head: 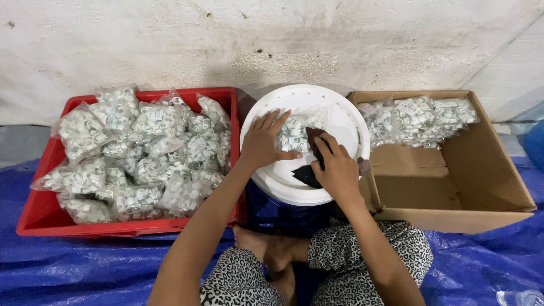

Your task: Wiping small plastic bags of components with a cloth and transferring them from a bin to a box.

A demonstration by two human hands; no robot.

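A clear plastic bag of small white clips (294, 134) lies on the white round lid (340, 116) of a bucket in front of me. My left hand (264, 141) presses flat on the bag's left side with fingers spread. My right hand (335, 169) holds a dark flat object (305, 174) against the bag's right end. What exactly the dark object is cannot be told.
A red crate (42, 211) on the left is piled with several similar bags of clips. A cardboard box (453, 187) on the right holds several bags at its far end. Blue tarp (68, 266) covers the floor; a pale wall (226, 39) rises behind.
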